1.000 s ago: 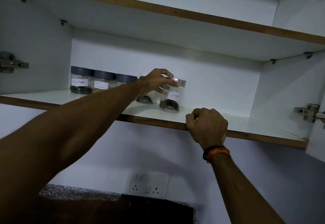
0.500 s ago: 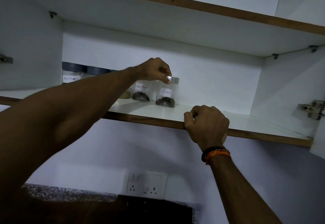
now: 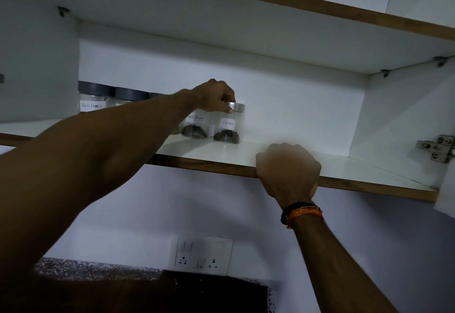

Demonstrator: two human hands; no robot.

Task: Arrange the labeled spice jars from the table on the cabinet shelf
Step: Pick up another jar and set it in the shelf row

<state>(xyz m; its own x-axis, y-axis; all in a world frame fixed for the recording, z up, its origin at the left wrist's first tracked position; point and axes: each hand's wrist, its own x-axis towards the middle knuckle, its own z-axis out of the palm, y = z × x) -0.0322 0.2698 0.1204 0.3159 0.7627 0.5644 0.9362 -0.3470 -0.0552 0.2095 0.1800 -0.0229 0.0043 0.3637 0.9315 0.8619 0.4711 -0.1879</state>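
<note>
Head view, looking up into an open white cabinet. The left hand [image 3: 214,96] reaches over the white cabinet shelf with a brown wooden front edge [image 3: 221,166]; its curled fingers [image 3: 230,109] pinch the silver lid of the clear round jar labelled "Cloves" [image 3: 227,125], which stands upright on the shelf with dark spice at its bottom. Just beside it, at its 9 o'clock, stands a clear jar labelled "Black Pepper" [image 3: 195,127], partly hidden by the left forearm; whether the two jars touch cannot be told. Farther toward 9 o'clock, against the left cabinet wall, a dark-lidded clear jar also labelled "Black Pepper" [image 3: 93,100] stands next to a second dark-lidded jar [image 3: 130,96] whose label is hidden. The right hand [image 3: 289,168], at 4 o'clock from the cloves jar, grips the shelf's front edge with curled fingers; a black and orange wristband [image 3: 301,213] circles its wrist. A white wall socket plate [image 3: 203,255] sits below the shelf, and a metal door hinge [image 3: 437,148] at 3 o'clock.
</note>
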